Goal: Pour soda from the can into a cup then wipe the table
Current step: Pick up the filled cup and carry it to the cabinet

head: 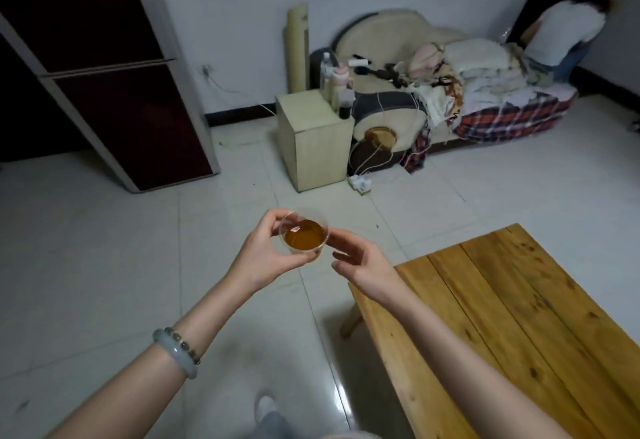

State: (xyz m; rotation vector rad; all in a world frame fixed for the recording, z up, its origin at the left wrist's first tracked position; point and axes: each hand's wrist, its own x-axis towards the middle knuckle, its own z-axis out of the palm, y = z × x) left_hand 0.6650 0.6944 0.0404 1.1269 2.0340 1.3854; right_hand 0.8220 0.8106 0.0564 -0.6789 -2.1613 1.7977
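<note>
A clear plastic cup [304, 235] holding amber-brown soda hangs in the air over the tiled floor, left of the wooden table [512, 327]. My left hand [263, 251] grips it around the left side and bottom. My right hand [360, 258] is at the cup's right rim, one fingertip touching it, the other fingers loosely spread. No can and no cloth are in view.
A small pale cabinet [313, 140] stands ahead with bottles beside it. A sofa [415, 92] piled with clothes runs along the far wall, and a person [564, 33] bends at its right end. A dark-doored fridge [114, 85] stands at the left. A power strip [360, 183] lies on the floor.
</note>
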